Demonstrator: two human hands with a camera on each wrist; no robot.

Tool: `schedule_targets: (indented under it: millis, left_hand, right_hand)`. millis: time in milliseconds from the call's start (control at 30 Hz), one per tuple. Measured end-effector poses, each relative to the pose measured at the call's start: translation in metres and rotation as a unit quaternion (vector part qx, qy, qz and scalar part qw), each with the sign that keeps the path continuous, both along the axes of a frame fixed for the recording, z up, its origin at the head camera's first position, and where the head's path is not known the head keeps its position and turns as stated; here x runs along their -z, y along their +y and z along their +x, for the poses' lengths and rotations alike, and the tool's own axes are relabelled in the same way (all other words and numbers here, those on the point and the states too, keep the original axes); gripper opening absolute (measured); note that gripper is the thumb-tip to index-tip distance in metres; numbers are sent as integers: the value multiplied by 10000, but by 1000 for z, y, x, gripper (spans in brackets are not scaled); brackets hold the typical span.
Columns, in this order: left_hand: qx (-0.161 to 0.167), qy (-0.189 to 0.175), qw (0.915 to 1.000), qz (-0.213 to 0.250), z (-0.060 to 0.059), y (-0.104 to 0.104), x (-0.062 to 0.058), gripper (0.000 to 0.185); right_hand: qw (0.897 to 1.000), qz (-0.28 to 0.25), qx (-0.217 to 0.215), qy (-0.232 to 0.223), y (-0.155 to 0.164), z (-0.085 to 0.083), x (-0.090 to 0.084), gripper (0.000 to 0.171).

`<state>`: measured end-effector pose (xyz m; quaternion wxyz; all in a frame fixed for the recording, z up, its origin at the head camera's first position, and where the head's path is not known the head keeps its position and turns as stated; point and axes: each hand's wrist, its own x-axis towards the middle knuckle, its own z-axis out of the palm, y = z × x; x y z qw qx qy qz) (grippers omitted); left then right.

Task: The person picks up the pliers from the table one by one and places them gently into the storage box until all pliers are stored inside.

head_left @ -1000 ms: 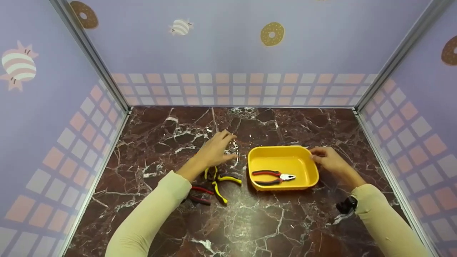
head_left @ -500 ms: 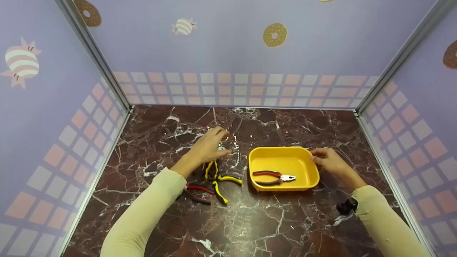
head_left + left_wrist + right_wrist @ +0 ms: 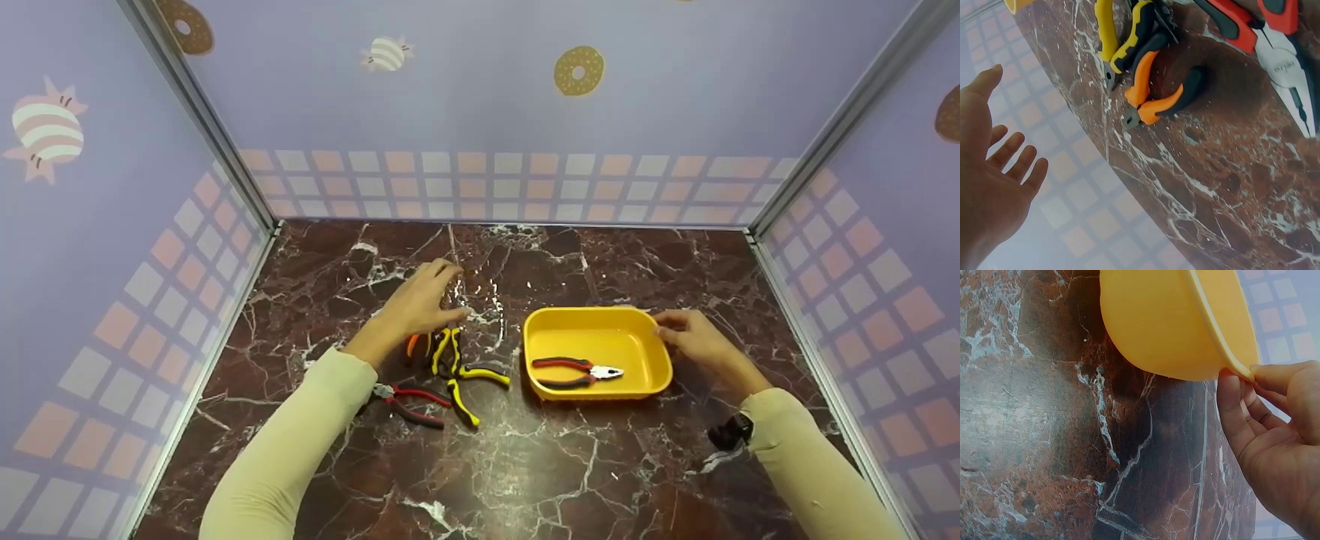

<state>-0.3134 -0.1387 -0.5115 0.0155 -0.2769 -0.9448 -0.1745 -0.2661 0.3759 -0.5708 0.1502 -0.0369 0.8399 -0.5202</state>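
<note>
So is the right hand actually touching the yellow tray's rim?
Touching. The right wrist view shows the right hand with fingertips pinched on the lip of the yellow tray; no gap shows between them.

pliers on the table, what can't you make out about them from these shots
- Orange pliers: the head view shows only a sliver; the left hand covers the rest.
- Red pliers: in the left wrist view the top edge cuts off the handles.
- Yellow pliers: the pairs overlap, so their count is unclear in the head view.
- Pliers in the tray: hidden in the right wrist view behind the tray wall.
- Right hand grip: its thumb is out of sight there.
</note>
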Motion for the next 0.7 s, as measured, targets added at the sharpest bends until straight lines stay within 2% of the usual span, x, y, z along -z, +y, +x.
schedule_targets:
  millis: [433, 700]
  left_hand:
    - [-241, -102, 9995, -188, -2, -13, 2, 79]
    - [-453, -315, 9981, -289, -3, -23, 7, 85]
  right_hand:
    - [9994, -20, -163, 307, 1, -2, 3, 29]
    - [9997, -51, -70, 237, 0, -3, 5, 27]
